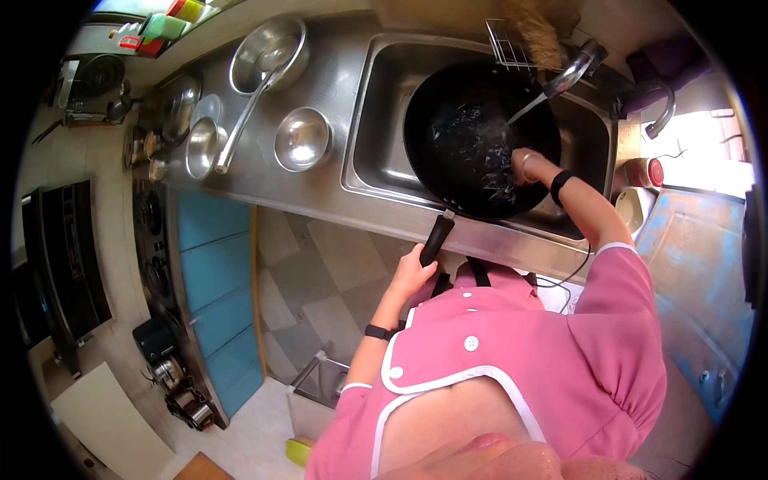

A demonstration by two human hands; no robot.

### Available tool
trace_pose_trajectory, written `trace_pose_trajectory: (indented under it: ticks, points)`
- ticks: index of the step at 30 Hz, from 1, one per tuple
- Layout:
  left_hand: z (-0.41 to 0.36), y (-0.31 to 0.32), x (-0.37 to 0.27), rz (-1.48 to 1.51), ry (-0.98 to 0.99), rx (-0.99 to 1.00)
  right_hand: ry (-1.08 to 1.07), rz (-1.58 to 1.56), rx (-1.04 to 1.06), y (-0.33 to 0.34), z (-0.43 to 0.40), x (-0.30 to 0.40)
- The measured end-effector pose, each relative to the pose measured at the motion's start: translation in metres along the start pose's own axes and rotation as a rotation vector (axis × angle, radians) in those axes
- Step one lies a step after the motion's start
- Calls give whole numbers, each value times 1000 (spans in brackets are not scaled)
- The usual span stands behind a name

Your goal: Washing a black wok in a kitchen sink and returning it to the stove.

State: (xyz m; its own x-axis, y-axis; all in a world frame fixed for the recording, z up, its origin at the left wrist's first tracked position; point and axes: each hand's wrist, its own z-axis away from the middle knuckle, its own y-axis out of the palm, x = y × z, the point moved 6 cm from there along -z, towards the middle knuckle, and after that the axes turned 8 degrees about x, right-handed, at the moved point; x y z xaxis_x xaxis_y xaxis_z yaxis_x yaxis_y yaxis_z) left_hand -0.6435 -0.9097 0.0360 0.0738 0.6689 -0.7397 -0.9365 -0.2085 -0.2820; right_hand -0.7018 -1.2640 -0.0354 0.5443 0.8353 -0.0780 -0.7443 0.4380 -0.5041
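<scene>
A large dark wok (432, 162) rests in the stainless steel sink (378, 120), its black handle (443, 228) reaching over the front edge. My left hand (414, 270) is closed around that handle. From the faucet (579, 69) a stream of water runs into the wok, where water glints on the dark inside. My right hand (526, 167) is inside the wok at its right side, below the stream, with a ring-like bracelet at the wrist. Its fingertips are hidden, and whether it holds anything does not show.
Left of the sink on the steel counter (252, 174) stand a small metal bowl (303, 139), a larger bowl (240, 66) with a long-handled ladle (246, 126) across it, and another metal bowl (203, 150). A wire rack (507, 48) hangs behind the wok. A red-lidded jar (651, 173) stands at right.
</scene>
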Motion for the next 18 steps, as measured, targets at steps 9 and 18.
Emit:
trace_pose_trajectory:
  ticks: [9,18]
  points:
    - [-1,0,-1,-29,46,-25,121,-69,-298,23,-4,15]
    - [3,-2,-9,4,-61,16,-478,82,-550,-46,-14,73]
